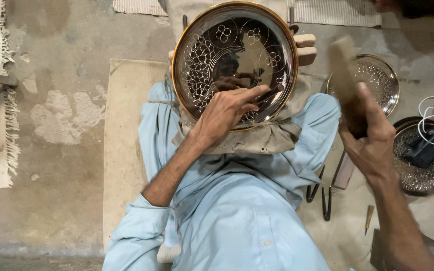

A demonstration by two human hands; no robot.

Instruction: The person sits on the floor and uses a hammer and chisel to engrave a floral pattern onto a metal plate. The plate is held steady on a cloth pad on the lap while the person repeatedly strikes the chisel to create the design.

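A round, shiny metal plate (234, 45) with a gold rim and engraved circles and flowers rests tilted on my lap, on a brown cloth (262, 140). My left hand (227, 110) lies on the plate's lower part, fingers pinched around a thin dark punch (277, 88) whose tip touches the plate near its right edge. My right hand (370, 143) is raised to the right of the plate and grips a wooden mallet (345, 70), which is blurred and held clear of the plate.
Two more engraved plates (383, 75) (423, 183) lie at the right, the nearer one bearing a black charger (424, 149) with a white cable. Dark dividers (322, 193) and a small wooden-handled tool (369, 217) lie on the beige mat (121, 150). Wooden blocks (305, 48) sit behind the plate.
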